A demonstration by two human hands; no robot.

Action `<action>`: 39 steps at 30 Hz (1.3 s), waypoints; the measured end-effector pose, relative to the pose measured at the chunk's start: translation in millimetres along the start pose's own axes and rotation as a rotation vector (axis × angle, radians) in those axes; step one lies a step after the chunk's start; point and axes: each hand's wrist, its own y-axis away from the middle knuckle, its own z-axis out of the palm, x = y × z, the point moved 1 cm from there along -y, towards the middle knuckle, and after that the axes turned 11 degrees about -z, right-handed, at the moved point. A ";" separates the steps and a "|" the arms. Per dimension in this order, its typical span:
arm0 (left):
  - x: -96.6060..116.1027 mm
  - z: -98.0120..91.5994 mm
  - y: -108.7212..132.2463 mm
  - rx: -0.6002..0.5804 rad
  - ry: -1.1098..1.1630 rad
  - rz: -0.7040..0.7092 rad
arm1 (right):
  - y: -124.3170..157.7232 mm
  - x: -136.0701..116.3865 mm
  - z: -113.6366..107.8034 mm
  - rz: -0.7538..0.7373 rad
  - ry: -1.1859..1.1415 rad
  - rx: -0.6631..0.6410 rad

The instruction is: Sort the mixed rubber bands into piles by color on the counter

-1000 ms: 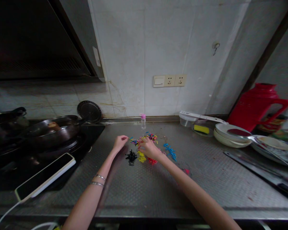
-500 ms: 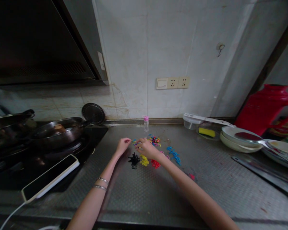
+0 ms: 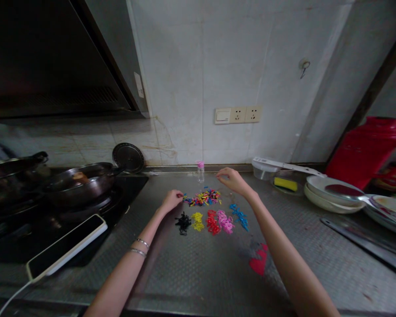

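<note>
My left hand [image 3: 172,200] rests on the counter at the left end of a mixed heap of small coloured rubber bands [image 3: 203,198]. Its thumb and fingers are closed together; what is between them is too small to make out. My right hand [image 3: 233,180] is held up right of the heap, fingertips bent together, and anything in them cannot be made out. Nearer me lie sorted piles of black bands [image 3: 184,222], yellow bands [image 3: 197,221], red bands [image 3: 213,222], pink bands [image 3: 225,221] and blue bands [image 3: 239,216]. A small clear bottle with a pink cap [image 3: 200,165] stands behind the heap.
On the left are a phone [image 3: 67,246] with a cable and a pan [image 3: 79,182] on the stove [image 3: 132,187]. To the right stand bowls [image 3: 330,200], a yellow sponge [image 3: 285,184], a knife [image 3: 359,240] and a red thermos [image 3: 366,152]. A clear bag with red print [image 3: 260,262] lies by my right forearm.
My right hand has lifted off the mixed heap and moved right and away from me, uncovering the heap and the red and pink piles. The left hand has shifted slightly right.
</note>
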 end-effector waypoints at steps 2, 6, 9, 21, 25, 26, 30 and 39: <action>8.5 -1.7 -4.5 -0.020 -0.004 0.037 | 5.2 8.0 -6.5 0.055 -0.006 -0.070; 28.8 -0.6 -11.2 -0.191 0.004 0.117 | 12.2 19.1 -8.5 0.134 -0.014 -0.179; 42.6 3.8 -11.8 -0.339 -0.002 0.176 | 14.3 26.0 0.3 0.185 -0.009 -0.227; 46.9 15.1 -9.2 -0.376 -0.106 0.175 | 19.3 37.1 22.6 0.197 0.051 -0.396; 43.1 16.5 -10.9 -0.355 -0.107 0.162 | 20.6 38.5 26.0 0.196 0.063 -0.418; 42.1 16.9 -11.1 -0.355 -0.096 0.167 | 20.9 38.9 27.3 0.202 0.064 -0.427; 40.2 14.9 -11.1 -0.397 -0.051 0.184 | 23.2 41.1 33.3 0.257 0.047 -0.500; 45.9 4.0 -10.0 -0.466 -0.004 0.175 | 36.9 50.9 44.0 0.419 -0.015 -0.767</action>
